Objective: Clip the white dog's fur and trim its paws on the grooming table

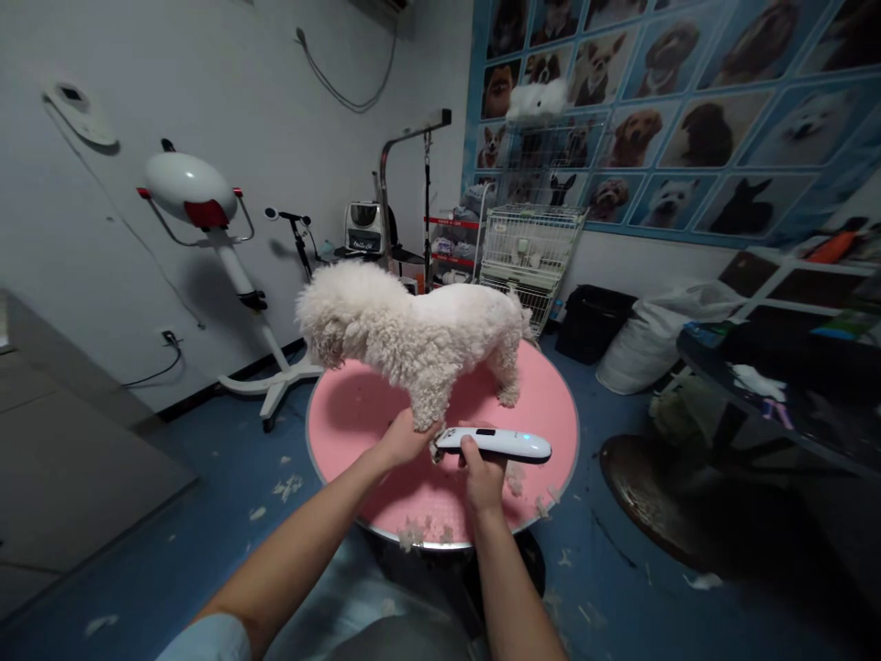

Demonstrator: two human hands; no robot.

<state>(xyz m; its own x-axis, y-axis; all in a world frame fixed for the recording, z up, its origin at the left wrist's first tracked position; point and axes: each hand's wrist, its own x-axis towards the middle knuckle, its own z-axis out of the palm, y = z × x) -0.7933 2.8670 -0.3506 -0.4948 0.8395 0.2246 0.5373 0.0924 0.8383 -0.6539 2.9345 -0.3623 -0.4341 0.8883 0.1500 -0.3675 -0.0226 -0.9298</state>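
Note:
A white curly-coated dog (419,335) stands on a round pink grooming table (551,395), its head to the left and its back clipped short. My left hand (406,442) is closed around the lower part of the dog's front leg. In my right hand (484,477) lies a white electric hair clipper (506,443) with a lit blue light, my thumb on its side. The clipper's blade end points left and is close to the paw; whether it touches the fur I cannot tell. Cut tufts of fur (413,534) lie along the near rim.
A grooming arm (385,174) rises behind the table. A white stand dryer (189,188) is at the left. Wire cages (529,248), a black bin (593,321) and a white sack (653,340) stand behind to the right. A dark table (743,386) is at the right. Fur clumps litter the blue floor.

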